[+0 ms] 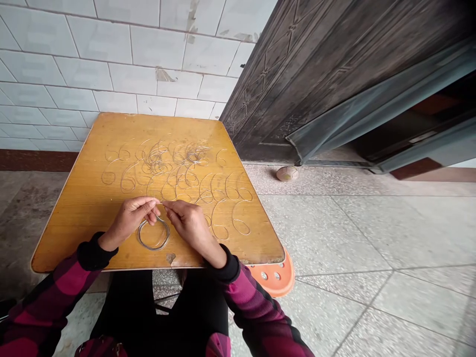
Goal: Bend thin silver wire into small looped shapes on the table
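My left hand (136,216) is pinched on a thin metal wire, thumb against forefinger. Close beside it, my right hand (189,221) also pinches the wire, so the fingertips of both hands almost meet above the table's near half. Below my left fingers lies a coil of silvery wire (153,248), several turns thick, and a strand runs up from it to my fingers. Beyond my hands, many bent wire pieces with curled loops (178,171) are spread over the wooden table (82,203). The wire between my fingertips is partly hidden.
A white tiled wall (111,47) stands behind the table. To the right are a dark carved door (267,84) and a grey-blue curtain (334,131). A small round object (287,173) lies on the floor by the door. An orange stool (277,278) pokes out under the table's right corner.
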Action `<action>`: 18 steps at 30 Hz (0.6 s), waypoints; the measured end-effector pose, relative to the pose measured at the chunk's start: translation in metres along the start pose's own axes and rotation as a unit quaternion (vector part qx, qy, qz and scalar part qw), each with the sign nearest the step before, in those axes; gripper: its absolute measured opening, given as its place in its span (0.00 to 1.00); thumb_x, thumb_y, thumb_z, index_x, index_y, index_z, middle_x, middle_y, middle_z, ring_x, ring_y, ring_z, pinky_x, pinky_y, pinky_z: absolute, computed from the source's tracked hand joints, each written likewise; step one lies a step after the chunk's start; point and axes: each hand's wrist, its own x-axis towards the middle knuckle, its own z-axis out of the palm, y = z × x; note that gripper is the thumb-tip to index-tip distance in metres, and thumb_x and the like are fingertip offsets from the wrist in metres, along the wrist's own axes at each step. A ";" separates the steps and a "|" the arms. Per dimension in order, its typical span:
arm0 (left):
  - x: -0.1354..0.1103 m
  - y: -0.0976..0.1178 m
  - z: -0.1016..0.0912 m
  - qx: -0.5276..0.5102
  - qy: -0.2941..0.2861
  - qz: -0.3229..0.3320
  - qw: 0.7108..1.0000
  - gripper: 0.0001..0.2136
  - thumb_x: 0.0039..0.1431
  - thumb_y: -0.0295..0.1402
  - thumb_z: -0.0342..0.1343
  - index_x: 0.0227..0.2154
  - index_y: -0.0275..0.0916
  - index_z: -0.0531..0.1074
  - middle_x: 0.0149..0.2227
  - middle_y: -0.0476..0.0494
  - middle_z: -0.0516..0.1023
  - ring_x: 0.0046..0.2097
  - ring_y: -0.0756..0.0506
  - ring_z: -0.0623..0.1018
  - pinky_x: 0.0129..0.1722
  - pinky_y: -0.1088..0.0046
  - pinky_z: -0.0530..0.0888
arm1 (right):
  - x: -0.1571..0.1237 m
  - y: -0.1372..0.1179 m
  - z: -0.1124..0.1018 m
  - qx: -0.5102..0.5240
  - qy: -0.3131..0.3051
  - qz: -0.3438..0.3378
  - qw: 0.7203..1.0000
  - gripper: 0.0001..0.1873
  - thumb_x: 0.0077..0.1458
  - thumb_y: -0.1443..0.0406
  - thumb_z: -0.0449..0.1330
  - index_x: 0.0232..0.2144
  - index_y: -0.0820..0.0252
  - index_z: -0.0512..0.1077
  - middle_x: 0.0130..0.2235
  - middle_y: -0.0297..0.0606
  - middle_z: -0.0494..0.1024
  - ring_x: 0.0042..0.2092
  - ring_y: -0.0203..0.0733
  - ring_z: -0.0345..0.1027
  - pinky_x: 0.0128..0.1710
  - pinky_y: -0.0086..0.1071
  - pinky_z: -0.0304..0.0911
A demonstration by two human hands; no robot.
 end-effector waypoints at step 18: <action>0.000 0.006 0.003 0.047 -0.019 0.001 0.999 0.12 0.57 0.39 0.58 0.26 0.35 0.76 0.22 0.46 0.77 0.21 0.51 0.73 0.23 0.76 0.72 | 0.007 -0.001 -0.001 0.041 0.023 0.049 0.998 0.10 0.60 0.67 0.53 0.35 0.58 0.76 0.26 0.35 0.76 0.27 0.35 0.70 0.31 0.29 0.64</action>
